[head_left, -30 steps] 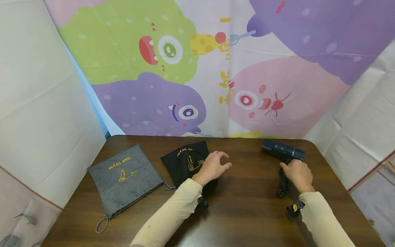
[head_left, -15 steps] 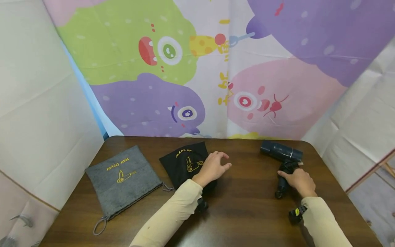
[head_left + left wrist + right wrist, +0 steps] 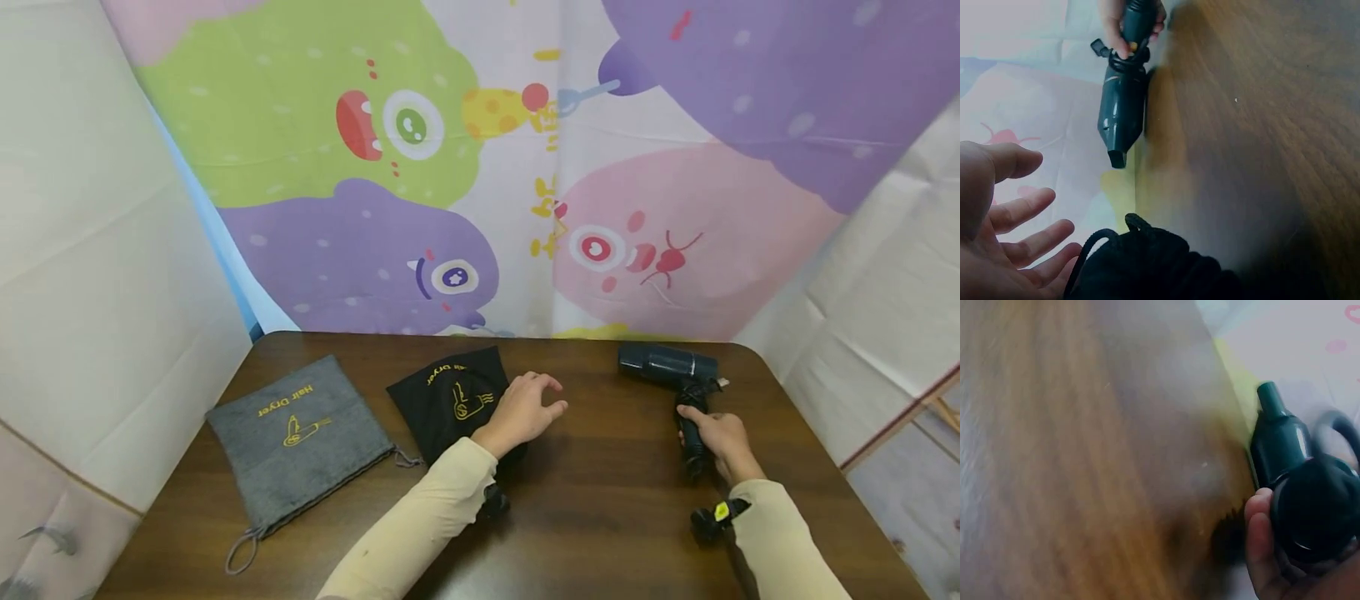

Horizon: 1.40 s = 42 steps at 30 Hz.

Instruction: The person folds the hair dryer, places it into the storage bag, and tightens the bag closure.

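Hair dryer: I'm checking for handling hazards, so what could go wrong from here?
The right hand holds the hair dryer by its handle, so the barrel may twist. The cord bunched where handle meets barrel could slip loose. In the left wrist view, the drawstring loops of the black pouch show beside the fingers of the left hand and might snag.

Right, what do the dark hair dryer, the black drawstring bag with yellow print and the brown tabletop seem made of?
Hair dryer: probably hard plastic, glossy, with bright highlights.
Black bag: seemingly soft fabric, matte, with gathered folds.
Brown tabletop: wood or a printed imitation, slightly shiny; the grain alone can't settle which.
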{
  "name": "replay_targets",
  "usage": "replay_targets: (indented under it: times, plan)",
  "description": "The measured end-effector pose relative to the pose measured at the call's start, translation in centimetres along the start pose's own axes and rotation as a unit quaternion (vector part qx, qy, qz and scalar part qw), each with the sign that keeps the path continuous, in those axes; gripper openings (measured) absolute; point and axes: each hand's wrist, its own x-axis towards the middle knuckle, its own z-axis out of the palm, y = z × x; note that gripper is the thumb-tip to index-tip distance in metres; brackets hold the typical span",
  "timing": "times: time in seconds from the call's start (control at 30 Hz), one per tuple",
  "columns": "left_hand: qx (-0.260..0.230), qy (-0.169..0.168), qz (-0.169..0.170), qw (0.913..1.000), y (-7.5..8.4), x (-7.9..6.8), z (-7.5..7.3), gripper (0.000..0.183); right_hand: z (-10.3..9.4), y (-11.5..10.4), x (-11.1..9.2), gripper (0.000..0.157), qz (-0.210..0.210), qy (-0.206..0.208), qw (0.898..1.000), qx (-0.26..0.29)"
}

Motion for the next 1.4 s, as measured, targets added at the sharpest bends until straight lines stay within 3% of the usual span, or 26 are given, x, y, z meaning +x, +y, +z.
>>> replay_targets:
  times: [0.1,0.17,0.47,0.93,1.17,1.4]
  plan:
    - [0.001,0.002,-0.001,1.0000,-0.1,0.0,-0.1,0.029,0.2,-0.2,-0.2,0.054,0.002,-0.028,0.997,0.076]
    - [0.000,0.000,0.000,1.0000,-0.1,0.1,-0.2,0.030,0.3,-0.4,-0.4,0.058,0.003,-0.041,0.996,0.080]
    - [-0.004,-0.004,-0.006,1.0000,-0.2,0.1,-0.4,0.032,1.3,-1.5,-1.0,0.069,-0.023,-0.085,0.994,0.057]
    - [-0.037,0.022,-0.027,0.9987,-0.4,0.4,-0.6,0.046,2.2,-3.5,-2.8,0.061,-0.066,-0.102,0.992,0.019]
    - [-0.057,0.011,-0.036,0.9977,-0.3,0.7,-0.2,0.062,2.9,-3.9,-3.2,0.059,-0.080,-0.121,0.989,0.008]
    - [-0.071,0.019,-0.052,0.9959,-0.6,0.8,-0.1,0.060,3.1,-4.2,-3.4,0.059,-0.098,-0.133,0.986,-0.012]
